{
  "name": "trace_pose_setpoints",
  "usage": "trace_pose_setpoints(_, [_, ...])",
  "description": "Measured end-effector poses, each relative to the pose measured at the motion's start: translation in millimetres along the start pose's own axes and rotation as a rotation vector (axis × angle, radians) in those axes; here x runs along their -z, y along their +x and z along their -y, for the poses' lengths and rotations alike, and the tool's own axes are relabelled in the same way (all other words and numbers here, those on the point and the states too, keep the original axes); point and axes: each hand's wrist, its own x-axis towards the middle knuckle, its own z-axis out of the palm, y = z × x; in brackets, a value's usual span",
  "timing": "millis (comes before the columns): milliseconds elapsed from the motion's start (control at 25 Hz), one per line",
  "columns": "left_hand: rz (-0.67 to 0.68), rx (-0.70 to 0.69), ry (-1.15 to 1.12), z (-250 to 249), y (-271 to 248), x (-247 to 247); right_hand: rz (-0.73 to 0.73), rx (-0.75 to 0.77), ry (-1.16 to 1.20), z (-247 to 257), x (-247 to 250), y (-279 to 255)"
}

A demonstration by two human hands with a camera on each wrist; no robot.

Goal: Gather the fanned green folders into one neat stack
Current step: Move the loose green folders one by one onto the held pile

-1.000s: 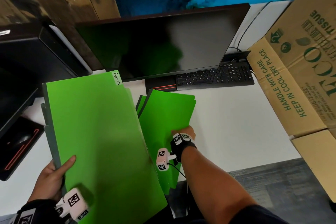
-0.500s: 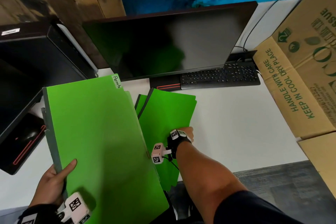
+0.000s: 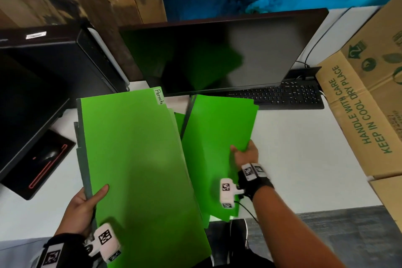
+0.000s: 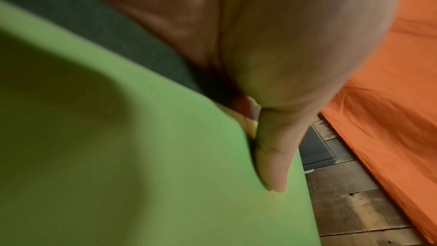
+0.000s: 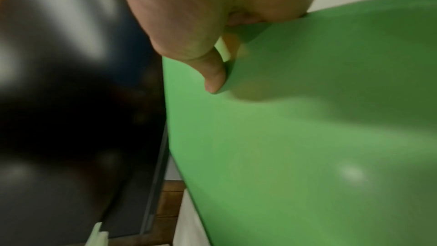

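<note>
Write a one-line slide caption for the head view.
Left hand holds the "Permits" folder stack while the right hand grips another green folder beside it, before the monitor.

A white bench (image 3: 293, 159) carries a wide black monitor (image 3: 217, 50) along its far edge and a black keyboard (image 3: 282, 95) beneath it. Brown cardboard boxes (image 3: 365, 102) line its right edge, dark wooden wall planks (image 3: 97, 2) behind, grey carpet (image 3: 348, 235) below.

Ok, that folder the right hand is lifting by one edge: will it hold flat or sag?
The folder looks thin, so held by the right hand at one edge it will probably bend. Its surface shows a glossy highlight in the wrist view, so it may slip. Likely light.
</note>
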Motion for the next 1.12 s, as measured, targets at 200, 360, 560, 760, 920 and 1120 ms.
trace_pose_setpoints(200, [0.056,0.011,-0.056,18.6,20.2,22.6,0.016,0.244,-0.021,58.6,104.1,-31.9])
trace_pose_setpoints(360, [0.078,0.008,-0.087,19.5,17.5,12.3,0.189,0.321,0.089,113.3,148.2,-64.0])
trace_pose_setpoints(560, [0.262,-0.035,-0.202,15.7,9.1,-27.7,0.318,0.271,0.045,94.6,76.2,-70.3])
trace_pose_setpoints(760, [0.075,-0.058,-0.038,11.9,2.6,-68.6,0.268,0.165,-0.214,53.1,-8.2,-79.4])
trace_pose_setpoints(920, [0.029,-0.189,0.115,19.0,-0.6,-53.2,0.373,0.116,-0.198,46.0,-33.8,-84.3])
trace_pose_setpoints(1120, [-0.060,-0.203,0.153,21.4,-15.9,-19.7,0.258,-0.063,-0.491,19.9,-46.7,-55.9])
